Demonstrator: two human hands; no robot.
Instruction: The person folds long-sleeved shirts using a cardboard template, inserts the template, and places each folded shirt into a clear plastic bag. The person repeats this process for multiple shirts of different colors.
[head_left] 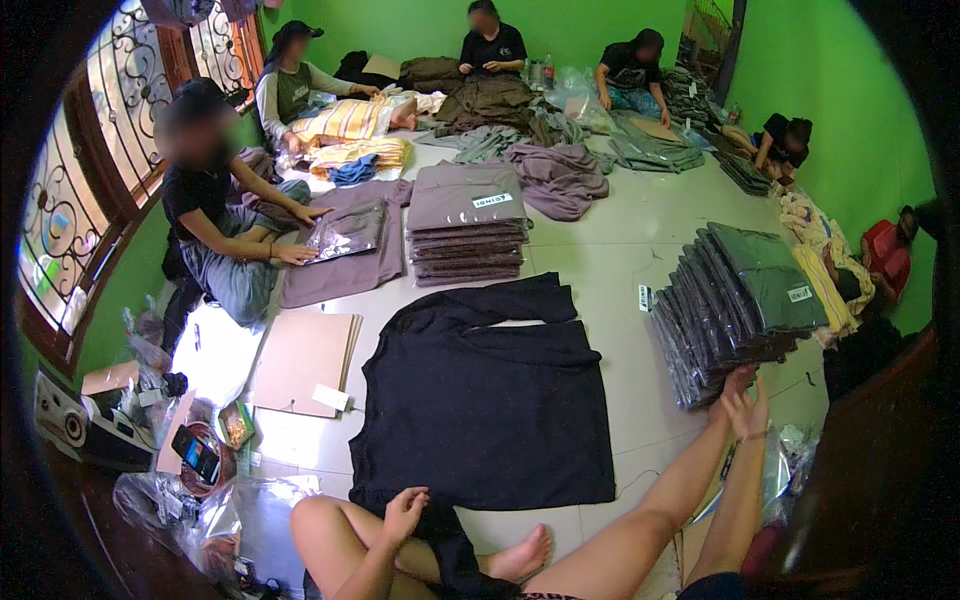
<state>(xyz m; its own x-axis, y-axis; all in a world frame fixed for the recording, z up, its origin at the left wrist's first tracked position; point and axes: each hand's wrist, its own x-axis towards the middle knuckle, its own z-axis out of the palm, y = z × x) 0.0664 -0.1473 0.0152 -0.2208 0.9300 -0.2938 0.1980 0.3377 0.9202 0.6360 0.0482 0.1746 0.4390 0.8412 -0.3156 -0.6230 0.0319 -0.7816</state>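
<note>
A black long-sleeved garment (490, 400) lies spread on the tiles in front of me, one sleeve folded across its top. Its lower left part runs toward my lap. My left hand (404, 513) is over my bent knee by the garment's near edge, its fingers loosely bent with nothing visible in them. Out to the right, my right hand (745, 410) is raised beside my outstretched foot with its fingers apart. Just beyond it leans a tall stack of dark garments in clear plastic bags (715, 310). Whether the fingers touch the bags is hard to tell.
Brown cardboard sheets (300, 360) with a white tag lie left of the garment. Farther on stands a stack of bagged brown garments (465, 235). A co-worker (215, 190) handles a bagged garment at left; several others sit along the walls. A phone (196, 455) lies near plastic bags.
</note>
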